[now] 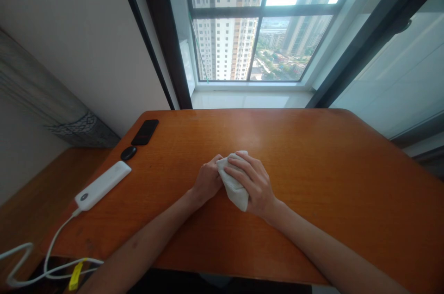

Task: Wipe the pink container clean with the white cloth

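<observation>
From afar, I clasp a white cloth (234,193) in my right hand (255,185), fingers slightly parted, likely to steady it, while my left hand (208,179) curls at its edge, hold unclear.

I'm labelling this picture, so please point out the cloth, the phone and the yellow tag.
Cloth (236,195): head view, on its lower uncovered part.
Phone (145,132): head view, middle of its dark face.
Yellow tag (75,276): head view, middle of its strip.

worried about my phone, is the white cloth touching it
No, the white cloth is under the right hand, apart from the black phone toward the left of the table.
</observation>
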`<state>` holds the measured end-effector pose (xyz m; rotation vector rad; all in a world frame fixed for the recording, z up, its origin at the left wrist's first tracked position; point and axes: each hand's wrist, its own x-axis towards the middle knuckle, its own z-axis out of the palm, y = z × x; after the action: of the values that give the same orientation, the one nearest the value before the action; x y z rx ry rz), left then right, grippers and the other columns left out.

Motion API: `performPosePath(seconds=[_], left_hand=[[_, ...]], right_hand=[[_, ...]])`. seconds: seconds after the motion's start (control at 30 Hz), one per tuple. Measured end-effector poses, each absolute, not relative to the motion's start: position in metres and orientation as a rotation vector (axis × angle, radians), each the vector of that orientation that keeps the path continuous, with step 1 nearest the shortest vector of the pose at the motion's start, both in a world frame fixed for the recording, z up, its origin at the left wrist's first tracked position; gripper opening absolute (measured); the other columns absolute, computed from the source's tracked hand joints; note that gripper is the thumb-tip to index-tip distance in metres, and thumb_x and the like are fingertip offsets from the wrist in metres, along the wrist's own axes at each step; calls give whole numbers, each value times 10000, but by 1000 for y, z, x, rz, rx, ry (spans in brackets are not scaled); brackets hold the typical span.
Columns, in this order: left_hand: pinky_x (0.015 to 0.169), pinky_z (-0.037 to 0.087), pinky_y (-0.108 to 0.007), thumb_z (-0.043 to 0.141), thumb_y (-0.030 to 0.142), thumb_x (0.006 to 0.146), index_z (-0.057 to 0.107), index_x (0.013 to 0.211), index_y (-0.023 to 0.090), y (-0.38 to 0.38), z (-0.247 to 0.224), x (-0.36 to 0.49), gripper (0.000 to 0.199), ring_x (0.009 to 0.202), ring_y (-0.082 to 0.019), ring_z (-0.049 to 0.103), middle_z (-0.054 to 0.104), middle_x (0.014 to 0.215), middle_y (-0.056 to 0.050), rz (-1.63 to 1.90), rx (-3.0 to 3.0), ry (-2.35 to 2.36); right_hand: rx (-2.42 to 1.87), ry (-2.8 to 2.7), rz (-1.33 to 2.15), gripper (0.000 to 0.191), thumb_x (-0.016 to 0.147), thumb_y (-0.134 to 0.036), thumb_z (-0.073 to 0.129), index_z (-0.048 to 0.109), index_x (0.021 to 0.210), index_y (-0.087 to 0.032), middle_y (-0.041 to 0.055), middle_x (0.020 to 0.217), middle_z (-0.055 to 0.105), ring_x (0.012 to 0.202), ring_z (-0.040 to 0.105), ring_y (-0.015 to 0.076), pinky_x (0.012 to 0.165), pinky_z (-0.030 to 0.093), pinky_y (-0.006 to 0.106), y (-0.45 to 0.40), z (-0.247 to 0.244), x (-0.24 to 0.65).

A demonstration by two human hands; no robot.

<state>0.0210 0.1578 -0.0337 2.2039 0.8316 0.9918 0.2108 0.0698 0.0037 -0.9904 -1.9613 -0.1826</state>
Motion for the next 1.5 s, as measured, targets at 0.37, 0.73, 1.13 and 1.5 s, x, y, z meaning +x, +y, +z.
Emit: performPosePath(seconds=[0.37,0.73,1.13,1.5], left_hand=[[868,628,-367,530,325,1134,726,1061,218,158,-32,14,235,951,-247,752,775,1046,-92,1157,2276,648],[781,616,-341,565,273,1079,708,864,190,167,-35,19,271,835,-222,711,778,931,-46,919,2147,747],[989,640,-406,567,300,1114,696,1214,216,160,-34,18,183,1108,-266,755,774,1199,-112,1176,2252,598],[758,600,-321,576,275,1062,634,903,209,163,-32,16,182,797,-199,692,739,924,-39,1041,2202,656]], right_hand=[[-1005,-1952,-192,482,1035,-289,655,678,1516,-261,138,1434,756,1428,657,387,1162,562,599,70,6,208],[-1023,-1963,-221,464,1025,-295,657,686,1484,-231,161,1455,738,1456,623,415,1155,553,620,72,4,209],[-967,-1943,-162,426,1028,-271,680,692,1452,-244,148,1420,756,1413,661,397,1177,556,611,71,6,210],[-951,-1972,-170,479,1025,-288,667,671,1502,-245,157,1459,744,1440,647,410,1143,559,608,72,7,207]])
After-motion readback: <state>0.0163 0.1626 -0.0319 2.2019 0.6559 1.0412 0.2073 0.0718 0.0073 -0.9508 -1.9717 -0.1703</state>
